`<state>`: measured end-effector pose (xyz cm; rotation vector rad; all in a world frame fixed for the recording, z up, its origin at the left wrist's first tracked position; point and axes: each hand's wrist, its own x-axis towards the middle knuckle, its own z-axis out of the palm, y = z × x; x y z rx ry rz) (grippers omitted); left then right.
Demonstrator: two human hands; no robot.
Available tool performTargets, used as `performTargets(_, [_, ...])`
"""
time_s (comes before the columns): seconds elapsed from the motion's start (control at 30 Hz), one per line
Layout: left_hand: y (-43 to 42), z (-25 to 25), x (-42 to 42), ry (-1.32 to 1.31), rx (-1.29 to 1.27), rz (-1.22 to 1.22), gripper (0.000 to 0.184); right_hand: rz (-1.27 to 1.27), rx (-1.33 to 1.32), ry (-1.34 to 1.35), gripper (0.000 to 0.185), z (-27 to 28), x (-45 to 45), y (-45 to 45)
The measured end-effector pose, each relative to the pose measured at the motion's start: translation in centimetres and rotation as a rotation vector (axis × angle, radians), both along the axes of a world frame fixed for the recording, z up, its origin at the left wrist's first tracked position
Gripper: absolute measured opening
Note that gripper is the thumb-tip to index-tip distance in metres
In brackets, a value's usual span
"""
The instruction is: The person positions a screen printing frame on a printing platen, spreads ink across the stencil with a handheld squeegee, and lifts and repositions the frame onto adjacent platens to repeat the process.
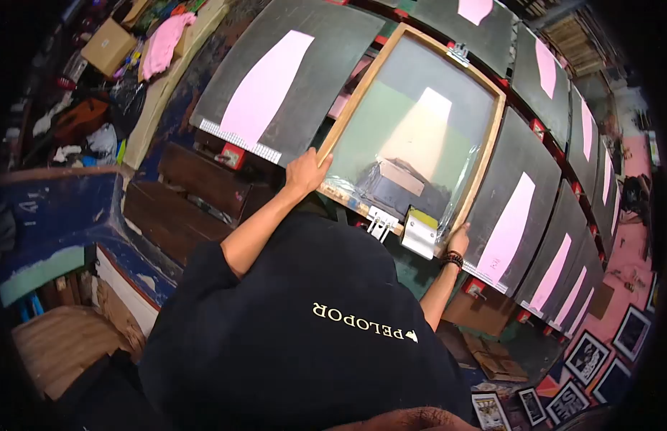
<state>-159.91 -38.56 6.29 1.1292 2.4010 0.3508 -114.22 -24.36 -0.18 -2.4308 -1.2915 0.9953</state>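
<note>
I hold a wooden-framed printing screen [448, 128] tilted over a dark board. My left hand [307, 176] is closed on the left side of its frame, near the lower corner. My right hand [459, 241], with dark bracelets at the wrist, grips the lower right corner. The mesh has a pale see-through shape amid a greenish area, with dark and brown patches below. A metal clip [382, 223] sits on the near frame edge and another clip [458, 53] on the far edge. Beside the near clip, a shiny metal-faced piece [419, 234] with a yellow-green part leans over the frame.
Dark boards carry pink cut fabric pieces, one at left [269, 93] and one at right [507, 226], with more in rows beyond. Red brackets [233, 156] stand at the boards' edges. A cardboard box [108, 47] and clutter lie far left; framed pictures [587, 357] are lower right.
</note>
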Motion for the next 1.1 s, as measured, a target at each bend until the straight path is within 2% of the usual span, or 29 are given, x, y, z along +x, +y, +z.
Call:
performTargets(0.1, [0.6, 0.7, -1.1, -0.073, -0.016, 0.008, 0.063, -0.076, 0.039, 0.018, 0.089, 0.5, -0.2, 0.2])
performTargets(0.17, [0.6, 0.1, -2.1, -0.109, 0.027, -0.020, 0.066, -0.153, 0.055, 0.142, 0.084, -0.4, -0.1, -0.1])
performTargets(0.27, [0.5, 0.4, -3.2, -0.119, 0.089, -0.061, 0.063, -0.132, 0.131, 0.071, 0.074, -1.2, -0.2, -1.4])
performTargets(0.43, [0.8, 0.5, -6.0, -0.149, 0.118, -0.084, 0.060, -0.163, 0.169, 0.086, 0.069, -1.5, -1.9, -2.3])
performTargets(0.5, [0.1, 0.3, -8.1, -0.163, 0.121, -0.084, 0.060, -0.265, 0.167, 0.210, 0.067, -1.9, -2.9, -2.6])
performTargets(0.53, [-0.3, 0.4, -9.3, -0.170, 0.145, -0.077, 0.060, -0.212, 0.188, 0.167, 0.065, -2.1, -3.6, -2.7])
performTargets(0.67, [-3.0, 0.4, -17.0, -0.187, 0.213, -0.036, 0.058, -0.067, 0.296, 0.107, 0.063, 2.5, -14.1, -3.8])
performTargets(0.83, [-4.3, 1.6, -23.1, -0.115, 0.255, 0.042, 0.054, -0.095, 0.268, 0.207, 0.068, 2.3, -22.0, -1.3])
performTargets(0.9, [-5.2, 1.9, -26.5, -0.089, 0.241, 0.053, 0.054, 0.022, 0.237, 0.221, 0.068, -0.9, -24.4, -0.3])
performTargets(0.97, [-6.2, 1.7, -29.6, -0.057, 0.280, 0.076, 0.056, 0.073, 0.263, 0.240, 0.067, 1.1, -29.2, -0.7])
performTargets(1.03, [-6.9, 1.4, -31.9, -0.113, 0.257, 0.098, 0.059, 0.061, 0.238, 0.291, 0.066, 0.7, -32.0, -0.7])
performTargets(1.1, [-7.8, 1.0, -33.7, -0.019, 0.218, 0.126, 0.061, 0.072, 0.217, 0.277, 0.064, -0.1, -34.0, -0.7])
